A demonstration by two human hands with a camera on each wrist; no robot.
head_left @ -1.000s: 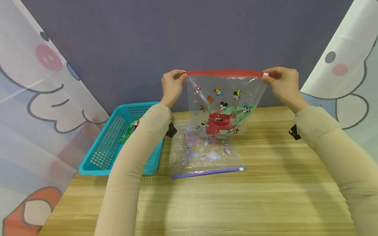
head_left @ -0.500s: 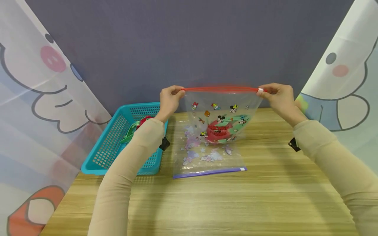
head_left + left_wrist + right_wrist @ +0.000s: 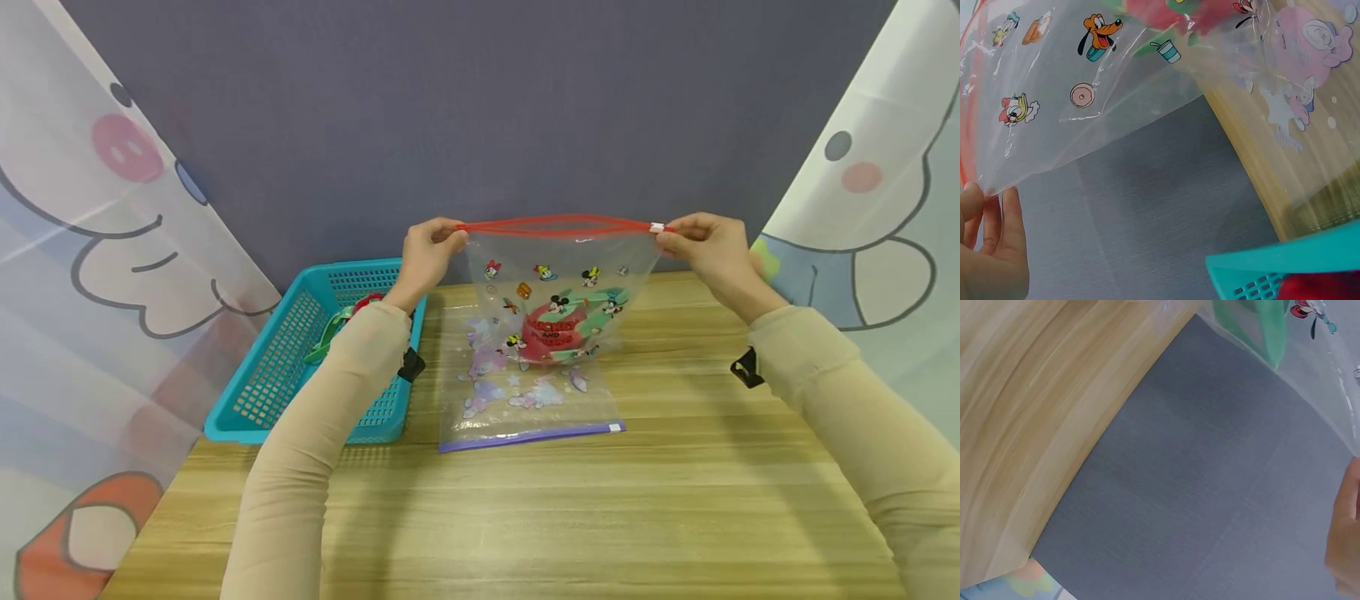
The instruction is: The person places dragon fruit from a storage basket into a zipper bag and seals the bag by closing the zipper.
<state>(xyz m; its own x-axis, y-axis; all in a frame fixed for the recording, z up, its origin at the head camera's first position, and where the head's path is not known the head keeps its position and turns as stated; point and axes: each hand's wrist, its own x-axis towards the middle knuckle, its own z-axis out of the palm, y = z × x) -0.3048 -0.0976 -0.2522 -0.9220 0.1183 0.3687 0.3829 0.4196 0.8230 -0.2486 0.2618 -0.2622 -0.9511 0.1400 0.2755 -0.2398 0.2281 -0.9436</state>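
Note:
A clear slider zip bag (image 3: pixel 510 267) with a red top edge and cartoon prints hangs upright between my hands. Its top edges part slightly in the middle, and the white slider (image 3: pixel 657 227) sits near the right end. Low in the bag shows a red and green thing (image 3: pixel 555 333), its kind blurred by the plastic. My left hand (image 3: pixel 429 258) pinches the left top corner between thumb and fingers. At the right top corner, beside the slider, my right hand (image 3: pixel 712 250) pinches the bag. In the right wrist view, that hand (image 3: pixel 1344 531) is partly cut off.
Flat on the wooden table (image 3: pixel 540 517) lies a second clear zip bag (image 3: pixel 510 417) with a purple edge, partly behind the hanging one. To its left stands a turquoise basket (image 3: pixel 251 367) holding red and green things (image 3: pixel 330 333). A grey wall (image 3: pixel 480 108) rises behind.
Both hands have lowered the bag, mostly in the first half second. Its red top edges now stand slightly apart in the middle. The basket and purple-edged bag stay in place.

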